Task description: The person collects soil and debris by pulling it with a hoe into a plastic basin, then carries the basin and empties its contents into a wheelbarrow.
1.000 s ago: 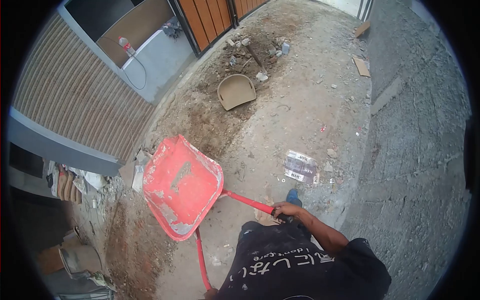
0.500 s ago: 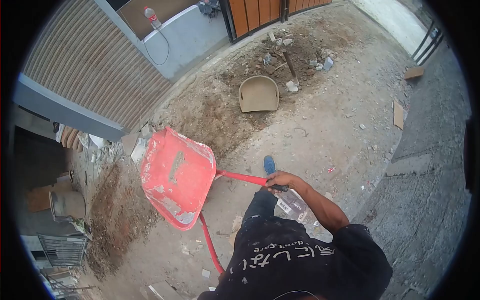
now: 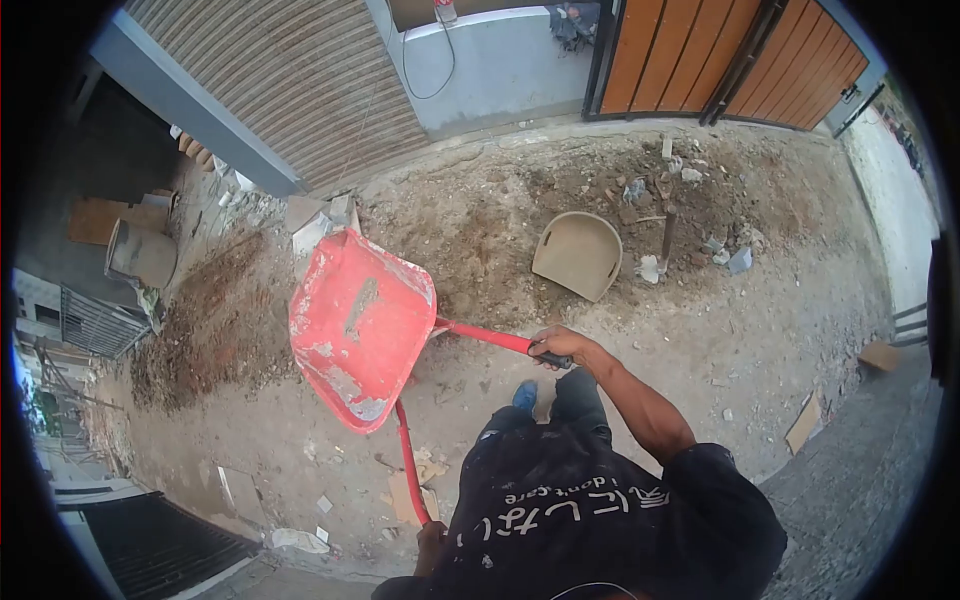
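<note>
A red wheelbarrow (image 3: 385,310), its tray scuffed and marked with grey residue, stands in front of me to the left. My right hand (image 3: 560,345) is wrapped round the black grip at the end of one red handle. Lower down, my left hand (image 3: 430,545) grips the other handle; part of it is hidden beside my dark shirt. Only a grey smear shows inside the tray. Beyond the right handle, a tan scoop pan (image 3: 578,258) lies on the ground, touched by neither hand.
A tool with a wooden handle (image 3: 669,235) stands in the rubble (image 3: 715,195) near the wooden gate (image 3: 690,60). A ribbed shutter wall (image 3: 290,90) rises at upper left. Loose soil (image 3: 200,330) and a grey tub (image 3: 142,255) lie left; cardboard (image 3: 803,424) lies right.
My view has swung, so the gate and scoop pan sit further right and lower. My left hand on the handle has come into sight. Both feet have shifted; the right hand keeps its grip.
</note>
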Demonstrator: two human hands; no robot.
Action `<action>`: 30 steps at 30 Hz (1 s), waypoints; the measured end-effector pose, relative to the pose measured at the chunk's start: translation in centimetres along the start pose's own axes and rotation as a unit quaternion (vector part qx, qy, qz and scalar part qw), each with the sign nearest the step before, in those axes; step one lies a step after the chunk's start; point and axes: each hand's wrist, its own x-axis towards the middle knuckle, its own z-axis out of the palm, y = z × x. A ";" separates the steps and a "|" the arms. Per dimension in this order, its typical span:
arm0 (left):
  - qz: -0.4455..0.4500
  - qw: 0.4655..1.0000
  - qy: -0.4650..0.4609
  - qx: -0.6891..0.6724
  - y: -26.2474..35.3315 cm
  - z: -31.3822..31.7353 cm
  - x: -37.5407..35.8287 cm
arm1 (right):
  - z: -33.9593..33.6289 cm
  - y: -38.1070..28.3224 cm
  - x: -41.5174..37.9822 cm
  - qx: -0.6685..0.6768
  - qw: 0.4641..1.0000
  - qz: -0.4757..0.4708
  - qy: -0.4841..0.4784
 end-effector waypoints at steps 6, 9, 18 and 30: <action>0.060 0.997 -0.038 -0.014 3.5 9.5 -7.6 | -8.9 -8.6 5.0 -0.057 0.996 0.010 -0.062; -0.023 0.992 -0.005 -0.121 5.5 13.6 -10.9 | -12.7 -9.5 6.7 -0.059 0.995 0.012 -0.077; -0.070 0.980 -0.062 -0.178 14.4 23.5 -20.6 | -21.6 -23.2 13.4 -0.230 0.969 0.056 -0.071; -0.129 0.879 -0.403 -0.218 25.8 44.5 -25.6 | -39.9 -34.2 32.6 -0.559 0.821 0.075 -0.085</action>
